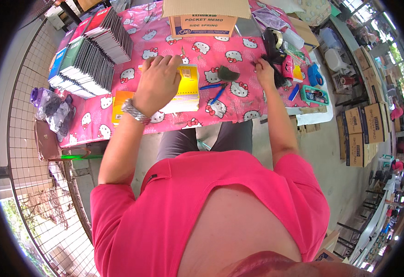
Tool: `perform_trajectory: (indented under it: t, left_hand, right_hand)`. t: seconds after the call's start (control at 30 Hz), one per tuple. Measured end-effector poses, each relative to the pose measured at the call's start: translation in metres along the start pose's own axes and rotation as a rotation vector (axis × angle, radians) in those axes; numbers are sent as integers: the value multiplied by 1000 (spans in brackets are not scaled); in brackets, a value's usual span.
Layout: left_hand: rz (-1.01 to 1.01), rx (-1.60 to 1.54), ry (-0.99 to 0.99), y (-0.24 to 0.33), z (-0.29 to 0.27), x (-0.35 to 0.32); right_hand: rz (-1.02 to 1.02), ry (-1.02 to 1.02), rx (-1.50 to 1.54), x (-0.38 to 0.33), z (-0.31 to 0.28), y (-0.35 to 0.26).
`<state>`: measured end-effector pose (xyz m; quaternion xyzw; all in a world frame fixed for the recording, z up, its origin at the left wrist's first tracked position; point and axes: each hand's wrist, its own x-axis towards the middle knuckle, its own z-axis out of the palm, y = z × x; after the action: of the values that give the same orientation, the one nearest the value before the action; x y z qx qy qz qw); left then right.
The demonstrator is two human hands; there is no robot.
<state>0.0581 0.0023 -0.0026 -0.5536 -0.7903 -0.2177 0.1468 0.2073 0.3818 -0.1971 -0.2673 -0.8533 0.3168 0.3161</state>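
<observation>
My left hand [159, 85], a metal watch on its wrist, lies over a stack of yellow notebooks [189, 85] near the table's front edge. Its fingers curl over the far side and their tips are hidden. An orange-yellow notebook [120, 105] shows beside that wrist. To the right, my right hand [265, 74] has its fingers closed at the edge of a black bristly brush [278, 69]. Between the hands lie blue pens [216, 92] and a dark green, roughly half-round piece [228, 74].
Tall piles of spiral notebooks [89, 64] stand at the left. An open cardboard box [203, 27] sits at the back. At the right are a black tape dispenser [272, 42], a blue tape holder [315, 75] and a teal tray [314, 95]. Plastic bags [56, 108] hang by the left edge.
</observation>
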Motion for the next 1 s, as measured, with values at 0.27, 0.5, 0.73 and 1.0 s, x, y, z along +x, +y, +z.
perform_trajectory:
  t: [0.27,0.5,0.73,1.0]
  left_hand:
    - [-107,184,358,14,36,10]
    - [-81,151,402,15,40,8]
    - [-43,87,353,9,34,7]
    - [-7,145,170,22,17,1]
  right_hand:
    - [-345,-265,355,-44,-13,-246]
    - [-502,-190,331,-41,-3,-255]
    - [-518,-216,278,-46,-11,-261]
    - [-400,-489,184,-38,-40,-281]
